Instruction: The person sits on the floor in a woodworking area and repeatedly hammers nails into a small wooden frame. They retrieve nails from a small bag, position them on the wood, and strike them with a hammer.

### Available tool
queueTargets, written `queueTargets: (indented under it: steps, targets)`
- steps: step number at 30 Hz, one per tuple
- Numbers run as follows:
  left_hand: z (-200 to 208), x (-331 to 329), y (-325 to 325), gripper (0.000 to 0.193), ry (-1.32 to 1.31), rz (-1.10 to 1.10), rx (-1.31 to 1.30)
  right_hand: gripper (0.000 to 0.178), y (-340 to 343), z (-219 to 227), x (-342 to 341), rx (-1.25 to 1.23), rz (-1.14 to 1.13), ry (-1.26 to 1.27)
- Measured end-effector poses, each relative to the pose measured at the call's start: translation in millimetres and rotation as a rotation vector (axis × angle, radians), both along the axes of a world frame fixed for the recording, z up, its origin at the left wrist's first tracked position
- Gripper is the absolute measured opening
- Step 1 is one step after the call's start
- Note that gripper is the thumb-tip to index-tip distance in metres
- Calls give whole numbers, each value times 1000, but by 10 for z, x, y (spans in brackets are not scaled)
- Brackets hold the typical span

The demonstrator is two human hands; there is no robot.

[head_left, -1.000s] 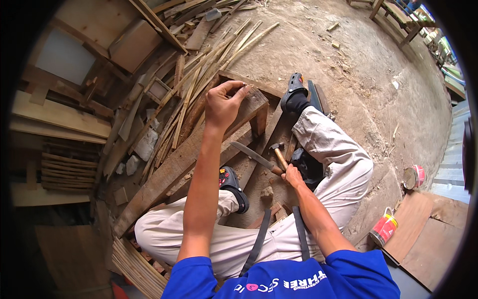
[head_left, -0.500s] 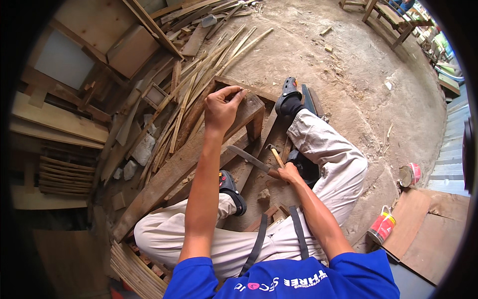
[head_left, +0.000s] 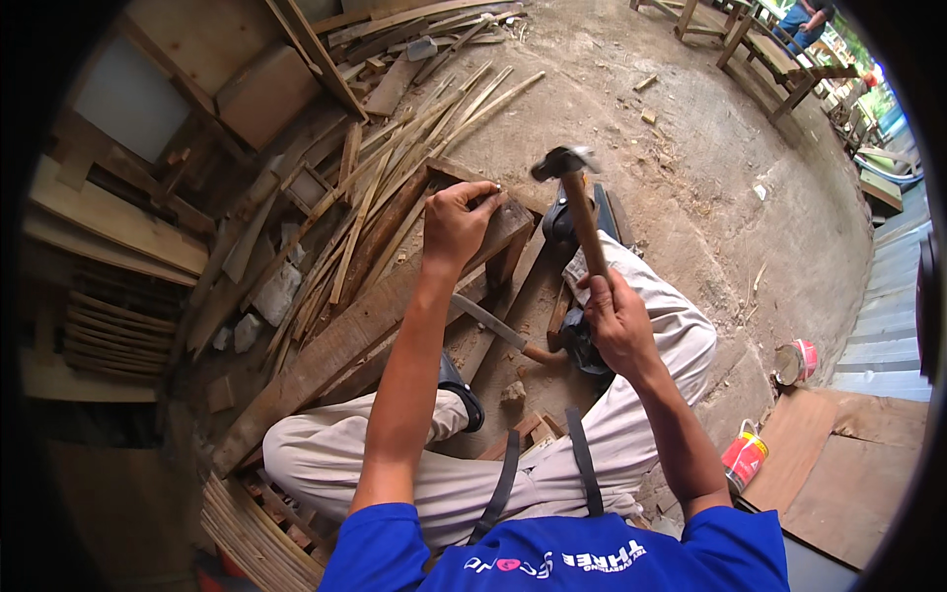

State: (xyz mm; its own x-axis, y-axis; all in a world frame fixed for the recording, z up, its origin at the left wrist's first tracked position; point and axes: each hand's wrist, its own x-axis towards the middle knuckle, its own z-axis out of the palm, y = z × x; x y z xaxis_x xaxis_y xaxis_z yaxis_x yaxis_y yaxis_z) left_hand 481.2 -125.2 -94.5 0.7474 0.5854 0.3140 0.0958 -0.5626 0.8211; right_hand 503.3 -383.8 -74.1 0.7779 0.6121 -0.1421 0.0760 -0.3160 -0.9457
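My right hand (head_left: pixel 619 321) is wrapped round the wooden handle of a hammer (head_left: pixel 586 222), raised with its metal head up in front of my shoe. My left hand (head_left: pixel 456 225) is closed in a pinch over the far end of a wooden frame (head_left: pixel 340 326). A tiny pale tip shows at its fingertips, too small to name. Beneath my hands, a curved blade with a wooden handle (head_left: pixel 538 353) lies between my legs, touched by neither hand. My dark clogs (head_left: pixel 559 219) are on either side of it.
Long thin wood strips (head_left: pixel 395 187) and stone chunks (head_left: pixel 281 294) lie along the left. Two red cans (head_left: pixel 742 459) stand at the right beside brown boards (head_left: pixel 838 474). At the far right, a person (head_left: pixel 804 22) is by a wooden bench (head_left: pixel 764 44).
My right hand has lifted the hammer from low between my legs, and the blade is now out of that hand. My left hand has shifted slightly right and down, still pinched.
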Motion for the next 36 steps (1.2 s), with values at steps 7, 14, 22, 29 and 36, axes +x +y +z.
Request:
queueTargets:
  steps: [7, 14, 22, 29, 36]
  targets:
    - [-51, 0, 18, 18, -26, -44, -1, 33, 122, 403, 107, -134, 98, -278]
    - [-56, 21, 47, 21, -22, -48, -49, 34, 202, 517, 97, -227, 173, -293]
    - [-52, 13, 47, 21, -12, -45, -42, 33, 223, 573, 208, -279, 201, -331]
    - [-66, 16, 69, 21, -22, -22, -28, 30, 265, 613, 167, -264, 217, -329]
    - [-34, 5, 63, 22, 11, -41, -54, 30, 277, 605, 204, -262, 205, -341]
